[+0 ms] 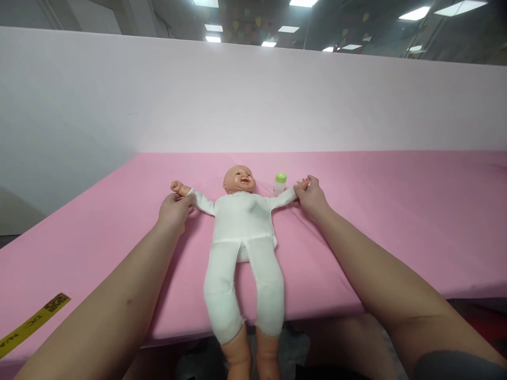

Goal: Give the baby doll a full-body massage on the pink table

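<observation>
A baby doll point(243, 221) with a white cloth body lies on its back on the pink table, head away from me, arms spread and lower legs past the front edge. My left hand point(175, 211) is closed on the doll's arm at the left, near its wrist. At the right, my right hand point(312, 198) pinches the doll's other arm by its small hand. A small clear bottle point(280, 183) with a green cap stands beside the doll's head, close to its right-side arm.
The pink table point(396, 221) meets a white partition point(277, 100) at the back. A yellow printed strip point(34, 324) lies at the front left. Behind the partition, glass reflects ceiling lights. My legs are partly visible below the table's front edge.
</observation>
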`<state>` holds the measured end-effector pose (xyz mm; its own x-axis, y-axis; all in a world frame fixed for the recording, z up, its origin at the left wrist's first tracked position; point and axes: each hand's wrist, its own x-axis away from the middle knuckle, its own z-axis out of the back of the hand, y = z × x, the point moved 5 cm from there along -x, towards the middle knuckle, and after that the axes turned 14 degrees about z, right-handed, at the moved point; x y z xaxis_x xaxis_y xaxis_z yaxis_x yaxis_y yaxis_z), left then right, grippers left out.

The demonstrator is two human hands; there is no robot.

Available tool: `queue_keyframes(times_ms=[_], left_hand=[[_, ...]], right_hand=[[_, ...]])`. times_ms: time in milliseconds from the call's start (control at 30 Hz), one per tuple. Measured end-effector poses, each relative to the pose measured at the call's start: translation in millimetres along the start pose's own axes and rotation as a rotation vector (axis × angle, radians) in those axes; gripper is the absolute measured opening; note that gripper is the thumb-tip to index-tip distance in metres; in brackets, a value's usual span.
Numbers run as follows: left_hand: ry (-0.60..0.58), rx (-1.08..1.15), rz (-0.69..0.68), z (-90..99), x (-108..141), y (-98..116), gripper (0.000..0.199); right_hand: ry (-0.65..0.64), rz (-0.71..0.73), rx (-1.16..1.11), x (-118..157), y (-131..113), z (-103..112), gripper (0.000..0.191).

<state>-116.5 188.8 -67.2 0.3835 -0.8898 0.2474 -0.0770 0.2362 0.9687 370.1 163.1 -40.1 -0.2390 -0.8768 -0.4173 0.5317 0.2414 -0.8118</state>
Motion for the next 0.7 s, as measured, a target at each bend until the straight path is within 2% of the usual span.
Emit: queue_keyframes(times_ms=[100,167,267,367,433,500,600,700], left_hand=[[0.068,-0.231,-0.172,-5.9,26.1,15.1,0.034],[0.036,-0.349,-0.310,-15.2,48.5,25.6,0.035],[-0.105,-0.492,-0.452,-32.8,80.7,35.6,0.039],[-0.239,-0.773,-0.601,-49.3,106.7,42.0,0.040],[-0.282,-0.935,-0.697,-55.5,118.3,45.5,0.037],[-0.309,-1.037,-0.755,-58.5,124.2,47.6,0.030],[-0.340,-1.104,-0.784,-60.7,125.6,47.4,0.027],[-0.337,-1.082,-0.770,-60.9,123.3,46.5,0.029]], right_hand=[[0.019,0.233,0.011,14.3,-39.5,-4.8,0.090],[-0.037,0.384,0.014,30.3,-68.2,-12.9,0.084],[-0.219,0.584,0.044,56.6,-106.9,-28.7,0.069],[-0.452,0.768,0.151,76.3,-133.3,-43.8,0.040],[-0.565,0.880,0.167,83.8,-142.6,-50.5,0.026],[-0.621,0.954,0.124,86.5,-145.5,-54.6,0.024],[-0.626,0.989,0.051,84.7,-141.4,-57.5,0.026],[-0.627,0.961,0.018,81.4,-135.2,-59.1,0.028]])
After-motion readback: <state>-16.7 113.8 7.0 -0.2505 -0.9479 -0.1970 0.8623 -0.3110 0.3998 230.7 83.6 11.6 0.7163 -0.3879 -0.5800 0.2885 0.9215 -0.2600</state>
